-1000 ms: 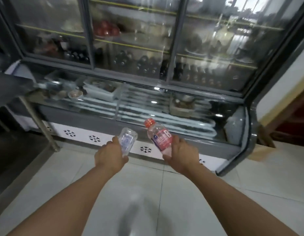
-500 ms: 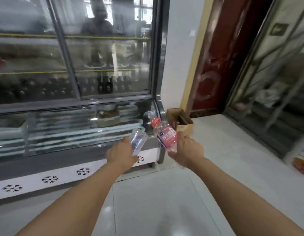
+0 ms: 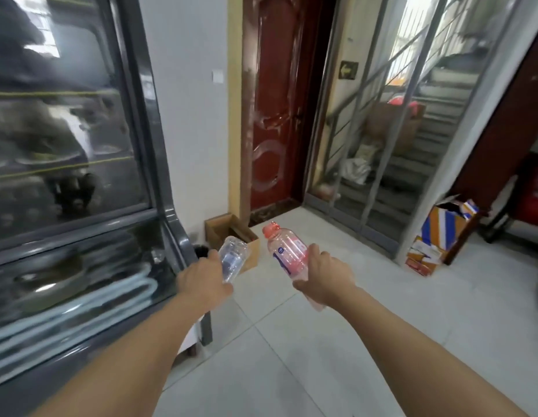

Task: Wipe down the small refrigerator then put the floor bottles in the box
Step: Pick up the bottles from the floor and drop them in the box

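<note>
View has swung right off the fridge [image 3: 75,182]; left hand [image 3: 203,279] grips clear bottle [image 3: 233,257], right hand [image 3: 326,279] pink bottle [image 3: 287,252], cardboard box [image 3: 222,228] now ahead on tiled floor [image 3: 367,341]

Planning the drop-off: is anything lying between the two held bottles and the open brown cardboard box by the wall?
Nothing visible. The left hand grips the clear plastic bottle, the right hand the pink red-capped bottle; bare tile leads to the brown cardboard box.
</note>
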The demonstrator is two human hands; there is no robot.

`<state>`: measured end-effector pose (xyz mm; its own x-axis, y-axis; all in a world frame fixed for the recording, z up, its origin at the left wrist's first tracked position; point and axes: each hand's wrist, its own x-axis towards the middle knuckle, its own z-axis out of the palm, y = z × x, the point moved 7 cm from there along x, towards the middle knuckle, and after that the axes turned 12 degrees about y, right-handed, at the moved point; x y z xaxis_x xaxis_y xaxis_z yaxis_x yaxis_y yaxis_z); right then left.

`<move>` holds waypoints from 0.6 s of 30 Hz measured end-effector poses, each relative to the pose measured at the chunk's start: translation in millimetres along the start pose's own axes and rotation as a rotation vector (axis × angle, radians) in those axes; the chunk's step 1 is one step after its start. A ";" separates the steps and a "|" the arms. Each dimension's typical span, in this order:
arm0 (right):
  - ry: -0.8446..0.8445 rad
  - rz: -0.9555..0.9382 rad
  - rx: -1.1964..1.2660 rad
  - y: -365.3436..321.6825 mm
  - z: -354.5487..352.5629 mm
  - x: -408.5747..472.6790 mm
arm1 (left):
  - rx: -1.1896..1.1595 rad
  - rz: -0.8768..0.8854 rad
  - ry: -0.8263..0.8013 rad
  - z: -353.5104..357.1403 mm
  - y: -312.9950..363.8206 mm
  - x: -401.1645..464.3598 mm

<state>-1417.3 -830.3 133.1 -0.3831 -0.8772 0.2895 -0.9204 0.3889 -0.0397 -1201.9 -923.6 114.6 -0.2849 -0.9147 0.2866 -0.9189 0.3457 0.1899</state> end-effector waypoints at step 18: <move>0.023 0.073 0.112 210.2 76.3 263.0 | 0.026 0.065 0.029 98.2 208.3 254.6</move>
<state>-1717.4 -1000.7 127.9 -0.4487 -0.8404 0.3038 -0.8935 0.4164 -0.1680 -1492.7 -1105.1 135.0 -0.3362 -0.8839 0.3250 -0.9058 0.3979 0.1453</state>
